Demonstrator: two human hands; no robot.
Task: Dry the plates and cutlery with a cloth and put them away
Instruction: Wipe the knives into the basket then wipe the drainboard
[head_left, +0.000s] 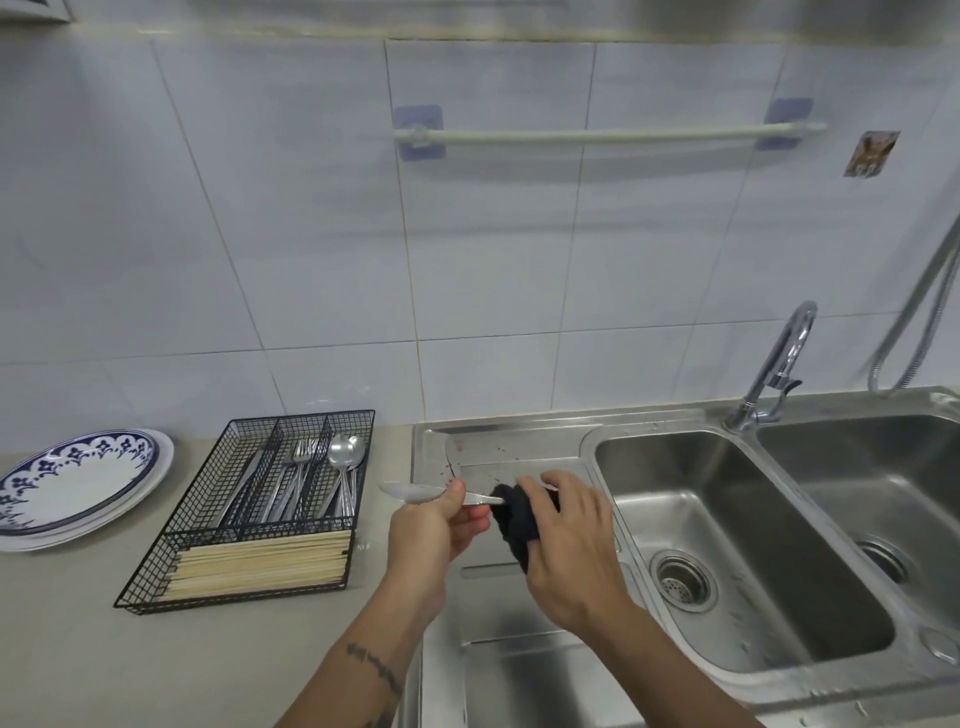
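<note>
Stacking on the counter at far left, the 2 plates (78, 488) look heavy, stiff and breakable, best lifted by the rims with both hands. Beside them the wire cutlery tray (249, 514) holds knives, forks, spoons and chopsticks. Over the sink's drainboard (519, 452) the spoon (415, 492) is light, rigid and probably slick if wet. The left hand (436, 525) pinches it near the bowl, thumb on top, forearm angled up from below. The right hand (566, 545) curls its fingers round the dark cloth (517, 519), wrapping the handle.
</note>
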